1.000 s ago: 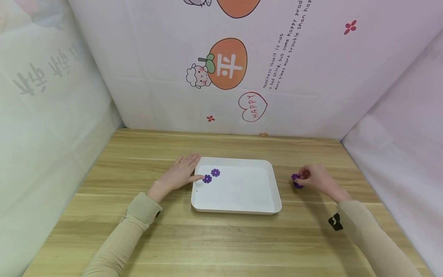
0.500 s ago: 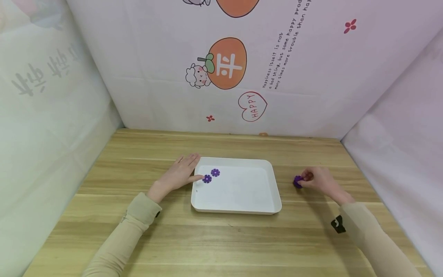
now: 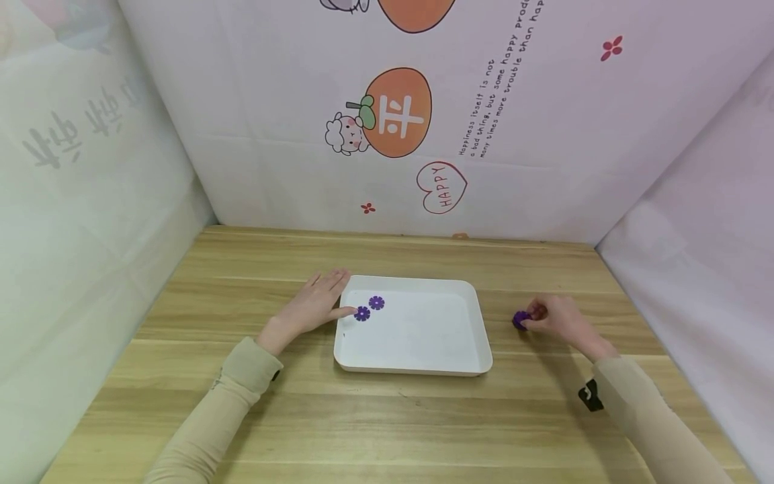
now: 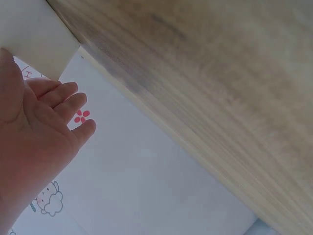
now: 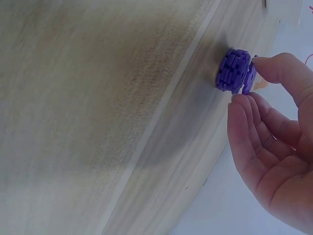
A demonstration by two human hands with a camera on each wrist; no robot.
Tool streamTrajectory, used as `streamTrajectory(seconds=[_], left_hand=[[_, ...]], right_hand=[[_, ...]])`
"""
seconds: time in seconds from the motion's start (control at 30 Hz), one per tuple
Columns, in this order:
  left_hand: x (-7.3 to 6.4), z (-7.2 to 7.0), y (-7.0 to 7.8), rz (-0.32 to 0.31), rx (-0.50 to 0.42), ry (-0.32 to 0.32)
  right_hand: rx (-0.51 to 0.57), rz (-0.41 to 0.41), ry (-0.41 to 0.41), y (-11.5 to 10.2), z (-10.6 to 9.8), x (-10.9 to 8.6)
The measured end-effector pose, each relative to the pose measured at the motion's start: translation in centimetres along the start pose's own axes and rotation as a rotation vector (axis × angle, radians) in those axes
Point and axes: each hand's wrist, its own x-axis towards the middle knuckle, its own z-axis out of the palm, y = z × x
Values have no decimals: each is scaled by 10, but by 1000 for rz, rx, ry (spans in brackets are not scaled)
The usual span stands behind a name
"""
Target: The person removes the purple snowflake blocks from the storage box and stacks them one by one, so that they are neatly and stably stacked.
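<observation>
At the right of the table stands a short stack of purple snowflake discs (image 5: pixel 233 71), notched round their edges. My right hand (image 3: pixel 559 319) is over the stack, and its thumb and fingers pinch one purple snowflake disc (image 5: pixel 250 78) at the top, slightly tilted from the rest. Whether that disc touches the stack I cannot tell. My left hand (image 3: pixel 314 301) rests on the left rim of a white tray (image 3: pixel 417 336), fingers straight and thumb reaching inside. Two more purple discs lie flat in the tray: one disc (image 3: pixel 362 314) by the thumb tip, another disc (image 3: pixel 377 303) just beyond it.
The wooden table (image 3: pixel 387 430) carries the tray near its middle. White printed cloth (image 3: pixel 272 134) hangs behind it, and plain-looking cloth walls close off both sides. Bare wood lies between the tray and the stack.
My right hand has come slightly nearer and lower; its pinched disc, more tilted and to the left of the stack before, now lies closer over it. Left hand, tray and its discs stay put.
</observation>
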Motion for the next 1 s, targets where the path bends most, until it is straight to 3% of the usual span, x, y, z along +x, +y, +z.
streamTrajectory(seconds=[1.0], left_hand=[[0, 2, 1, 12, -3, 28]], right_hand=[[-13, -26, 17, 1, 2, -4]])
